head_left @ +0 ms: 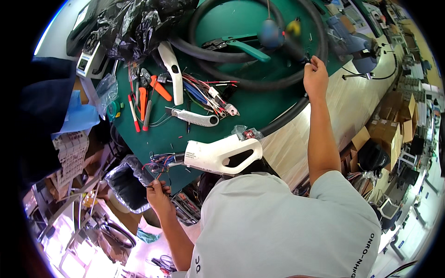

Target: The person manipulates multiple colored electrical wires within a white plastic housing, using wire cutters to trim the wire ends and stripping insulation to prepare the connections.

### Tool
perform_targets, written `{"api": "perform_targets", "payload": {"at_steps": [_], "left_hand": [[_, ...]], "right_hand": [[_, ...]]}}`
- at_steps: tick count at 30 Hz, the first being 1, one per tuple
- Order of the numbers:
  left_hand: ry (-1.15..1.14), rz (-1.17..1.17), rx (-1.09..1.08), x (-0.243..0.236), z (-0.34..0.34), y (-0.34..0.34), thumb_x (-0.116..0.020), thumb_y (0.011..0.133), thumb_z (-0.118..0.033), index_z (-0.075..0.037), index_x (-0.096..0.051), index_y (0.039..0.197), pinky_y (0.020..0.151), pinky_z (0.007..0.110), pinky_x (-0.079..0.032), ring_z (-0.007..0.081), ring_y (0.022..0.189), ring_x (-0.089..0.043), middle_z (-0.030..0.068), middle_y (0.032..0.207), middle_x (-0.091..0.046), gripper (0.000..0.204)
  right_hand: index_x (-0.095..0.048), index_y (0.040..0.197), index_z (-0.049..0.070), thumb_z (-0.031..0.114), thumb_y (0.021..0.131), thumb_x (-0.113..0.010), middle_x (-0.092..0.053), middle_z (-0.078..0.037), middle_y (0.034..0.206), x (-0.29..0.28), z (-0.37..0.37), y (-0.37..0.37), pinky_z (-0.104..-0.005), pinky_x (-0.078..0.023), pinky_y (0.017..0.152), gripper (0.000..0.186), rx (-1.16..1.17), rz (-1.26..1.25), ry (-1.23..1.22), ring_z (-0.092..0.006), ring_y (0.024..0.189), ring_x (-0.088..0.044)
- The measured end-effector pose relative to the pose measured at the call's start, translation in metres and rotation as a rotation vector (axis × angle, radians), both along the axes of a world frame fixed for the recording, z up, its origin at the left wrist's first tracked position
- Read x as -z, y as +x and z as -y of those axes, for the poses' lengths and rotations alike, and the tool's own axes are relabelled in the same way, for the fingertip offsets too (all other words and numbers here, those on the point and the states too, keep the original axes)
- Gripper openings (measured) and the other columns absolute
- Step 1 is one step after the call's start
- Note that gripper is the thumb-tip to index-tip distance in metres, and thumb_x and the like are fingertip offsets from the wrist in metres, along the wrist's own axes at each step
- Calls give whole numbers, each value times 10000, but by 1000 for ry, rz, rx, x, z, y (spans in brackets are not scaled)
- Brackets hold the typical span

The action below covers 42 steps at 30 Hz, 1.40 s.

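Observation:
A white plug housing with a loop handle lies at the table's near edge, against my body. Thin coloured wires fan out of its left end. My left hand is closed in a pinch on one or more of these wires, just off the table edge. A thick black cable runs from behind the housing up to the right and coils across the far table. My right hand is raised by that coil, fingers pinched at a small dark piece I cannot make out.
On the green table lie a utility knife, orange-handled pliers, a green-handled crimper, a white shell and a wire bundle. A blurred blue object hangs above. A lined bin stands lower left.

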<state>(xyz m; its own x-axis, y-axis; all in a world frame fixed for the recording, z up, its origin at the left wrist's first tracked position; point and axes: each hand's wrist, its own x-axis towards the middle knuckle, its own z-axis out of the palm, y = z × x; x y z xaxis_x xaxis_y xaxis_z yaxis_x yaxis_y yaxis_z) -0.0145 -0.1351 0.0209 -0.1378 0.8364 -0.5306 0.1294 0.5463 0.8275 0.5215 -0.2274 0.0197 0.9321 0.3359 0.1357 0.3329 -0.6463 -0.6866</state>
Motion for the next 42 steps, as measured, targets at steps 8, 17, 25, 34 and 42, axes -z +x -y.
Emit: {"api": "perform_targets", "payload": {"at_steps": [8,17,25,34,42], "left_hand": [[36,-17,-60,1,15,15,-569,965,-213,-37,-513,976,546,220,-455,99,607,-549,69,822,-601,185],[36,10,-59,4,15,14,-571,963,-219,-32,-518,986,552,221,-468,100,609,-552,69,816,-607,196],[5,24,-68,6,24,12,-574,961,-222,-35,-516,991,559,222,-475,102,614,-556,68,817,-613,198],[-15,-17,-33,10,22,11,-565,958,-217,-15,-496,1011,577,232,-479,117,629,-558,78,842,-599,220],[-12,5,28,14,15,8,-550,966,-206,-27,-498,1015,548,223,-462,113,620,-555,75,828,-590,193]], "right_hand": [[-593,1168,3,105,876,-572,-617,-161,1123,13,-4,-50,-370,-481,876,310,-273,21,94,-295,1033,-601],[-610,1099,3,66,843,-586,-618,-167,1086,3,-16,-125,-388,-461,891,264,-643,-27,95,-339,1016,-583],[-589,1140,-2,118,850,-611,-604,-161,1131,0,-35,-168,-386,-446,914,315,-753,-51,45,-333,1065,-557],[-586,1007,22,289,778,-719,-558,-128,929,5,-42,-186,-422,-464,778,376,-793,17,-291,-326,908,-543],[-631,982,43,195,780,-695,-573,-99,859,20,-35,-176,-390,-488,707,261,-921,85,-37,-269,823,-559]]}}
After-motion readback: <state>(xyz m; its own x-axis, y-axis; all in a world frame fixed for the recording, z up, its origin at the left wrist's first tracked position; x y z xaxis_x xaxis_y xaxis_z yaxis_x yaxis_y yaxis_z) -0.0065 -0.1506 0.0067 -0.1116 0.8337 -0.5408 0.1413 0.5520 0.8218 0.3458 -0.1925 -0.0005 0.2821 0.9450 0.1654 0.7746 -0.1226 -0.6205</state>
